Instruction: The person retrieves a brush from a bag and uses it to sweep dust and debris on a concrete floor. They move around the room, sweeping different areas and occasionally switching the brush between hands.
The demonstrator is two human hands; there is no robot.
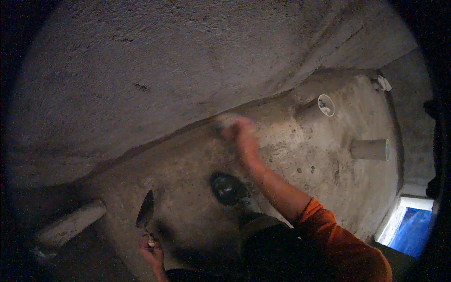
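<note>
My left hand (151, 251), low in the picture, is closed round the handle of a pointed trowel (145, 210). The trowel's dark blade points up and away from me over the floor. My right arm, in an orange sleeve, reaches forward near the foot of the rough wall (155, 75). At its end my right hand (238, 126) is smeared by motion. A pale greyish patch shows at its fingers, too blurred to tell whether it is a held thing.
A dark boot (228, 188) rests on the stained floor (300, 174) below my right forearm. Two grey pipe stubs (369, 149) (310, 109) rise at the right. A whitish rag (384, 83) lies in the far corner. A pale-framed opening (411, 225) shows blue; a light block (70, 225) lies left.
</note>
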